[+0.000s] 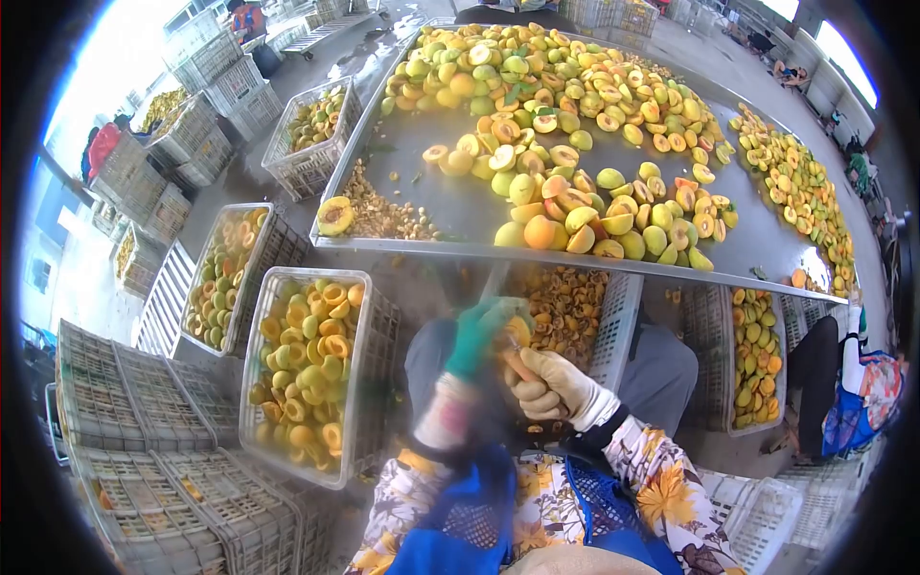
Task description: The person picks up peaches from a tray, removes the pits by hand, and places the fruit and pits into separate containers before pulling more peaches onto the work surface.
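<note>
My left hand [479, 335], in a green glove, is closed around a yellow apricot half [518, 332] near the middle of the view. My right hand [551, 385], in a pale glove, grips a tool with an orange-brown handle [518, 364], whose far end meets the fruit; the tip is too blurred to make out. Both hands are close together over my lap. Just beyond them, between my knees, a crate [621, 326] holds many small orange-brown fruit pieces [565, 309].
A metal table [441, 251] heaped with whole and halved apricots spans the view ahead. Crates of fruit [254, 383] stand at my left, with stacked crates [144, 402] beyond. Another person [862, 402] sits at the far right beside a fruit crate [783, 383].
</note>
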Available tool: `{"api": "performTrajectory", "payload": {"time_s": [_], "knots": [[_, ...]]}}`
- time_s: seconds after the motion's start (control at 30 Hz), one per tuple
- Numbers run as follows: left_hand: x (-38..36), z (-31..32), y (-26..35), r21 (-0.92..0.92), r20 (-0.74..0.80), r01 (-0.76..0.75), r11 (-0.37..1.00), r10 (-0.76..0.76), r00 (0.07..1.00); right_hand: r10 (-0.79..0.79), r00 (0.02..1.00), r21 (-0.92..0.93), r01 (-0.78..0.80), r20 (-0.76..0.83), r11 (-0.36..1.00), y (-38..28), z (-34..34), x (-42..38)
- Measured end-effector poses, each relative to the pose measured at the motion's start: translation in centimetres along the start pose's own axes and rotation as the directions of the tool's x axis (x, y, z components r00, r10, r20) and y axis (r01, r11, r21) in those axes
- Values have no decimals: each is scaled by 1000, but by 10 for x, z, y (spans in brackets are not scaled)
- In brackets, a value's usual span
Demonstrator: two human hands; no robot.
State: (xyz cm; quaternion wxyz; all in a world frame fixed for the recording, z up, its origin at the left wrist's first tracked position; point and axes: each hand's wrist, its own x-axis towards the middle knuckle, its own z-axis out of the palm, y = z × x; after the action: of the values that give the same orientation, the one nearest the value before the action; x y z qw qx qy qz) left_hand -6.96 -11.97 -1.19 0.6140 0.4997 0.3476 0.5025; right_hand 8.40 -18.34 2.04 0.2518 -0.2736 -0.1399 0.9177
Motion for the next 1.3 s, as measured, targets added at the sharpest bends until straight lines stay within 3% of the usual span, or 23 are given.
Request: {"api": "performTrajectory", "payload": {"time_s": [0.03, 0.13, 0.17, 0.2, 0.23, 0.27, 0.3, 0.33, 0.37, 0.47, 0.5, 0.53, 0.57, 0.63, 0.73, 0.83, 0.93, 0.97, 1.03, 1.1, 1.2, 1.23, 1.3], "knots": [[-5, 6, -3, 14, -85, -170, 985, 171, 982, -31, 987, 164, 5, 157, 987, 11, -11, 8], [-2, -9, -21, 709, -266, -253, 658, 582, 768, -247, 929, 459, 99, 274, 883, 24, -25, 20], [-8, -33, -8, 161, -574, -221, 962, 273, 772, -329, 944, 322, 303, 29, 897, 22, -25, 17], [-14, -58, 6, -458, -616, -191, 868, -155, 772, -363, 897, -52, 362, -254, 931, 19, -35, 9], [-6, -65, 3, -263, -723, -175, 949, -73, 687, -542, 795, -689, 231, -274, 687, 19, -63, 7], [-42, -138, 19, -58, -771, -158, 986, 57, 635, -692, 705, -986, -79, -157, 144, 23, -95, 8], [-58, -180, 29, 180, -706, 29, 983, 108, 700, -730, 681, -916, -322, -48, -241, 32, -118, -2], [-75, -230, 26, 848, -416, 220, 482, 349, 840, -730, 680, -650, -527, 64, -548, 43, -135, -9], [-72, -220, 50, 854, -471, 517, -60, 333, 817, -717, 697, -655, -558, -36, -509, 51, -146, -9], [0, -187, 59, 982, -81, 155, -104, 514, 854, -591, 772, -712, -550, -234, -436, 48, -157, 7], [39, -157, 62, 995, -52, 12, 95, 430, 901, -578, 788, -780, -492, -210, -387, 39, -135, 11], [82, -122, 60, 991, -103, 63, 114, 389, 915, -570, 801, -837, -430, -181, -338, 27, -116, 15], [130, -118, 43, 982, 8, -74, 174, 351, 936, -611, 756, -867, -447, -234, -221, 26, -116, 23], [217, -91, 25, 986, -72, 21, 164, 311, 948, -645, 711, -900, -427, -279, -81, 24, -119, 25], [293, -91, -5, 963, 144, -56, -263, 332, 932, -714, 651, -930, -368, -258, 1, 13, -123, 9], [330, -115, -41, 957, 131, -132, -259, -25, 991, -707, 632, -922, -380, -317, 74, 1, -129, -5], [298, -116, -18, 992, 112, -122, -29, -233, 966, -705, 631, -930, -348, -324, 116, 2, -129, -9], [268, -106, 5, 985, 173, -168, 42, -143, 974, -728, 624, -947, -303, -284, 110, 1, -127, -7], [240, -134, -20, 797, 139, -57, 601, -92, 986, -748, 621, -963, -252, -236, 94, 1, -126, -2], [203, -133, -10, 399, -20, 148, 905, -153, 988, -755, 623, -959, -281, -205, 29, -2, -118, 4], [150, -113, 11, 152, -133, 68, 986, -48, 990, -792, 604, -983, -180, -86, -30, -19, -85, 12], [124, -73, 41, -170, -267, 81, 982, -125, 956, -803, 593, -989, -141, -56, -35, -21, -71, 12], [93, -66, 50, -360, -124, 207, 910, -267, 956, -839, 544, -999, -16, 30, -45, -29, -40, 13]]}}
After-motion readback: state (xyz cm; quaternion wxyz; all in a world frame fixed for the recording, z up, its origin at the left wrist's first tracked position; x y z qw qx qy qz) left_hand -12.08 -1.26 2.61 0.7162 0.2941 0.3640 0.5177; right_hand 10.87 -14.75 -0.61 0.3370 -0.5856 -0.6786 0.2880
